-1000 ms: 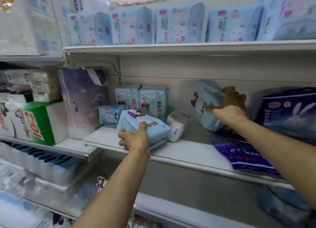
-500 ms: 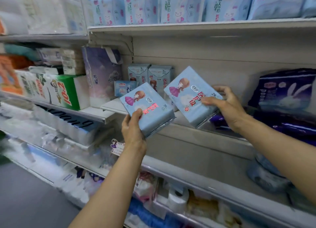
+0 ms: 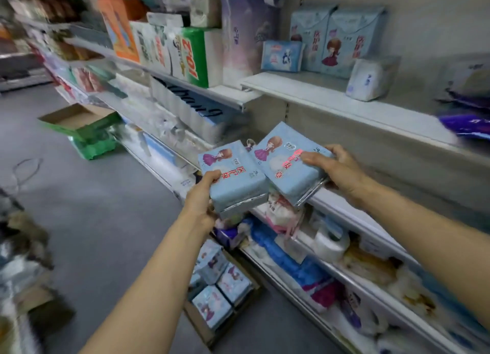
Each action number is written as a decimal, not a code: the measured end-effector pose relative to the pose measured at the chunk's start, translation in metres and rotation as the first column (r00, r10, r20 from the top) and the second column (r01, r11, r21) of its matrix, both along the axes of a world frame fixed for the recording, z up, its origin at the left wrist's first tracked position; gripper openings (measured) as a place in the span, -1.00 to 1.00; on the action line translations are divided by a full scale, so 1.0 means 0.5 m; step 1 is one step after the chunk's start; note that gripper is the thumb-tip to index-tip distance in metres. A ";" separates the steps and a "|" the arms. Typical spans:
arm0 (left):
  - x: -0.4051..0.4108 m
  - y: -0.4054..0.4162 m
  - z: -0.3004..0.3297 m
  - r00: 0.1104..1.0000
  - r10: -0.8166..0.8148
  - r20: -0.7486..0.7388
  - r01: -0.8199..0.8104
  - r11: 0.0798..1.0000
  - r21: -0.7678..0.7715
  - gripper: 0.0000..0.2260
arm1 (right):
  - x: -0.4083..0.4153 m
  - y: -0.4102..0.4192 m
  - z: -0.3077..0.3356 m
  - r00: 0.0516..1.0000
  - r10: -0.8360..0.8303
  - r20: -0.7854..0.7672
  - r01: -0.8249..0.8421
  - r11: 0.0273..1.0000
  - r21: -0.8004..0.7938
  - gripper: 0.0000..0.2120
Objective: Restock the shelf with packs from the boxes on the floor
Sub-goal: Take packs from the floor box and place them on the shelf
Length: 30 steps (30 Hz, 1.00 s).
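The pack [image 3: 236, 178] at six o'clock read "医护级" in red. A green-and-white carton [image 3: 195, 56] at eleven o'clock bore a red "102". The rest blurred.

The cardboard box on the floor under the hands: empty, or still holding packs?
Still holding packs. The open cardboard box shows several light blue packs lying inside; how many lie beneath them cannot be told.

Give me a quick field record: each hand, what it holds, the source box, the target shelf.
left hand: grips light-blue pack
right hand: grips second light-blue pack
packs: side by side, below the shelf
source box: on floor, matching packs inside
target shelf: two matching packs upright at back
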<state>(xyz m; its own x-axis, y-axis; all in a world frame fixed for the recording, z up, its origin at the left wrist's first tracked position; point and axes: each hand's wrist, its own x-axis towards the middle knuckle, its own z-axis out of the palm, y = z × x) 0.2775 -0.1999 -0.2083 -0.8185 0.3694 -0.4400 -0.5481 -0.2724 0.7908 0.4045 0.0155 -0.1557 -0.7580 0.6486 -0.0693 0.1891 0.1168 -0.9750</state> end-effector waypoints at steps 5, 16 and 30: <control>-0.049 -0.092 -0.099 0.993 0.065 0.101 -0.046 0.982 -0.186 -0.83 | -0.102 -0.055 -0.146 0.983 0.103 0.150 -0.091 0.992 -0.085 -0.47; -0.171 -0.233 -0.378 0.902 0.222 0.370 -0.086 0.933 -0.350 -0.71 | -0.295 -0.156 -0.488 0.869 0.235 0.435 -0.116 0.952 -0.283 -0.49; -0.451 -0.289 -0.775 0.790 0.302 0.534 -0.038 0.893 -0.449 -0.57 | -0.580 -0.204 -0.858 0.774 0.218 0.594 0.083 0.896 -0.437 -0.67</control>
